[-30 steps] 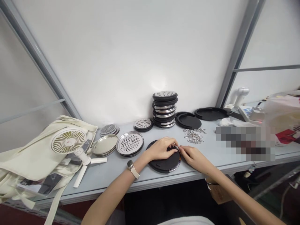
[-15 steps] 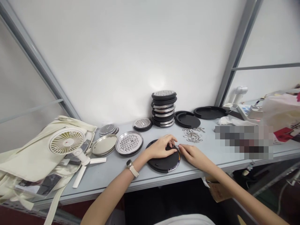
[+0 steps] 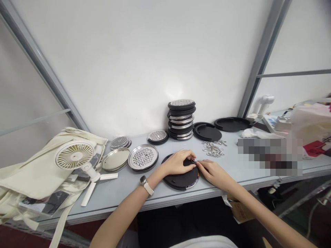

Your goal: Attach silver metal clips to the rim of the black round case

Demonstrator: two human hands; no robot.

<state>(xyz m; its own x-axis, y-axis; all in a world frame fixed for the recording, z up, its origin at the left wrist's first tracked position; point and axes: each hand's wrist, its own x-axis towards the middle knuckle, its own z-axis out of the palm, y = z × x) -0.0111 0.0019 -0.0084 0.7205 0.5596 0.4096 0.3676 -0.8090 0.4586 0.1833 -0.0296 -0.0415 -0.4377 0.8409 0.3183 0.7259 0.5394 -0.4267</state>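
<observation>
A round black disc-shaped holder lies flat on the table in front of me, with a shiny, patterned rim of another disc showing along its lower right edge. My left hand rests across its top, thumb and fingers bent together around a small dark, shiny piece at the right edge. My right hand meets it there, thumb and index finger pinched at the same edge. What lies between the fingertips is too small to make out. Just behind my right hand is a loose heap of silver wire clips.
Behind stands a tall stack of black and silver discs, with black round holders to its right. Perforated metal discs and plain metal lids lie left, near a white fan and a cream bag.
My right hand's fingertips have pressed in closer to my left fingertips at the disc's edge, covering more of the patterned rim. My left hand has barely moved.
</observation>
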